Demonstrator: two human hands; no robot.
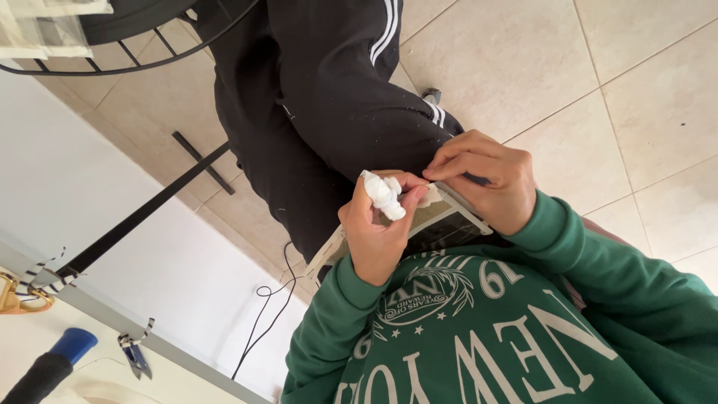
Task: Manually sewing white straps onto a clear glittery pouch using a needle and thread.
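We held a flat dark panel with a pale frame over our lap, above the black trousers; our left hand was curled shut around a wad of white tissue, pressing it at the panel's upper edge; our right hand gripped the panel's far corner, fingers bent and pinched together; green sleeves framed both wrists; beige floor tiles lay beyond.
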